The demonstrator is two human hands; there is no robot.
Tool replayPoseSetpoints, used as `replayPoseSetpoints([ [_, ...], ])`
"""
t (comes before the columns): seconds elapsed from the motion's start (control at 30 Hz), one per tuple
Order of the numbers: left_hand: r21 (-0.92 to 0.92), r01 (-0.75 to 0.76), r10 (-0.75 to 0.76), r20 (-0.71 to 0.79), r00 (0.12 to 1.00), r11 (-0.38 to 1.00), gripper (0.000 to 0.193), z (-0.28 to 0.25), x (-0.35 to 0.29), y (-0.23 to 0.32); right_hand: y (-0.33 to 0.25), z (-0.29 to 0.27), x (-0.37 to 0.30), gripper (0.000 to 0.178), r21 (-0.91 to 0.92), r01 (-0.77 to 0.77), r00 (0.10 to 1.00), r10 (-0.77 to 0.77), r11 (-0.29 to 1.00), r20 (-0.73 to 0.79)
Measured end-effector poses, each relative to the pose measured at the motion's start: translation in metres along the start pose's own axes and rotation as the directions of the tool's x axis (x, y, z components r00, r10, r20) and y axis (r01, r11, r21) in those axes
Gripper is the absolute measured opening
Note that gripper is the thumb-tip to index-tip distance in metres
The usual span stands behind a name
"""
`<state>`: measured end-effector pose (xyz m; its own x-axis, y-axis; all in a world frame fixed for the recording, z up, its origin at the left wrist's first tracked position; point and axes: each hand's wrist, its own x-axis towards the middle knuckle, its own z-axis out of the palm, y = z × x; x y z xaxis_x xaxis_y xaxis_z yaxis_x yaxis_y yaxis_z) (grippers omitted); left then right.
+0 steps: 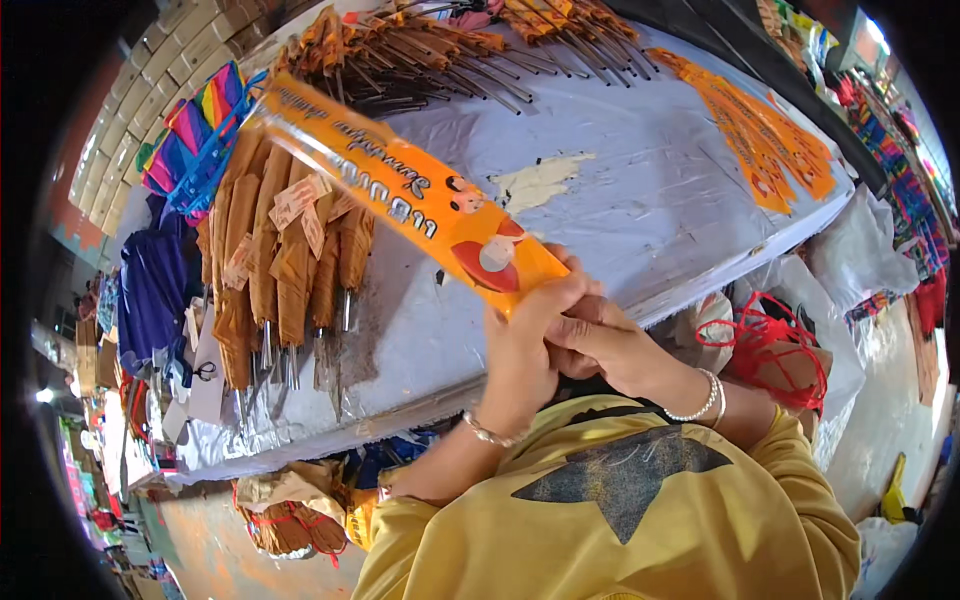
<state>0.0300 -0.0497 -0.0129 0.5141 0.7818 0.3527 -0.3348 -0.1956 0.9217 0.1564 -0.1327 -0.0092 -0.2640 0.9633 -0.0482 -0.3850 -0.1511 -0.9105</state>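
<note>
A long, glossy orange sleeve (400, 200) with printed cartoon figures slants over the table, its far end up and to the left. My left hand (528, 325) is closed round its near end. Against it, my right hand (603, 345) is closed too, its thumb forward and its fingers curled at the same end. What lies inside the sleeve, and the part within my hands, cannot be seen. Left of the sleeve lie several folded brown umbrellas (265, 260) with metal shafts. Flat orange sleeves (755, 130) lie fanned out at the table's far right.
A pile of orange-wrapped umbrellas with metal shafts (400, 55) covers the table's (620, 180) far side. Rainbow-coloured (195, 140) and dark blue (152, 290) folded umbrellas crowd the left edge, near scissors (205, 371). Red string (765, 335) and plastic bags lie at the right. Cartons (130, 120) are stacked behind.
</note>
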Motion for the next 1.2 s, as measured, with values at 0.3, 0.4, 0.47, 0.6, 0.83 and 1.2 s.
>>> replayPoseSetpoints([
  [0.3,-0.647,-0.159,-0.009,-0.248,0.969,0.746,0.042,-0.032,0.041,0.036,0.008,-0.019,-0.001,0.034,-0.604,0.254,0.945,-0.326,0.755,-0.009],
  [0.4,-0.549,-0.257,0.078,-0.328,0.942,0.795,0.024,-0.096,0.054,0.038,0.001,-0.016,-0.012,0.039,-0.850,0.272,0.879,-0.475,0.451,0.029],
  [0.47,-0.541,-0.242,0.041,-0.358,0.933,0.806,0.021,-0.115,0.057,0.039,-0.010,-0.014,-0.023,0.044,-0.915,0.240,0.801,-0.599,0.324,-0.003],
  [0.6,-0.489,-0.181,-0.038,-0.404,0.914,0.853,0.018,-0.102,0.054,0.021,-0.010,-0.016,-0.024,0.050,-0.964,0.201,0.766,-0.641,0.172,0.045],
  [0.83,-0.533,-0.050,-0.209,-0.414,0.886,0.845,0.020,-0.009,0.041,0.011,-0.006,-0.005,0.021,0.052,-0.960,0.248,0.720,-0.688,0.132,0.091],
  [1.2,-0.633,-0.055,-0.114,-0.224,0.968,0.772,0.019,-0.069,0.089,0.010,-0.018,-0.008,-0.012,0.047,-0.914,0.167,0.844,-0.533,0.370,-0.061],
])
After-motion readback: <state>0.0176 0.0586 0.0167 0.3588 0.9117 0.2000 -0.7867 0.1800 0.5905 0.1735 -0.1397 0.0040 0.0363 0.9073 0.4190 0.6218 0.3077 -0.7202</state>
